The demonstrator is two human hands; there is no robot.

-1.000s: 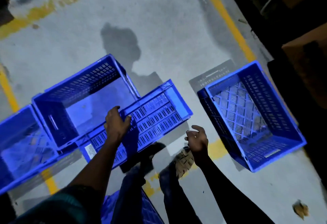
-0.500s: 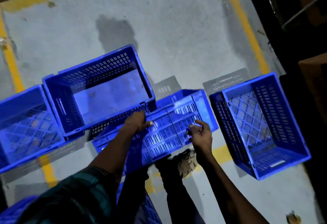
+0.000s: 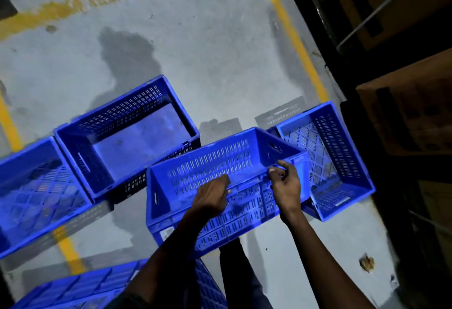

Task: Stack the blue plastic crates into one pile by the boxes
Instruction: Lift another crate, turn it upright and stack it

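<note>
Both my hands hold one blue slotted crate [image 3: 210,164] off the floor, upright and tilted a little, its opening facing up. My left hand [image 3: 212,197] grips its near rim at the middle. My right hand [image 3: 286,184] grips the same rim near the right corner. To its right a second blue crate [image 3: 340,152] rests on the floor beside the cardboard boxes [image 3: 406,113], partly covered by the held crate. Two more blue crates stand on the floor at the left, one [image 3: 122,135] behind the other [image 3: 36,191].
Another blue crate [image 3: 80,286] lies at the bottom left by my legs. Yellow floor lines [image 3: 293,37] run along the grey concrete. Dark shelving with boxes fills the right edge. A crumpled scrap [image 3: 366,262] lies on the floor at the lower right.
The crate has turned from lying on its side to upright and moved right, toward the crate by the boxes. My right hand, free a second ago, now grips its rim.
</note>
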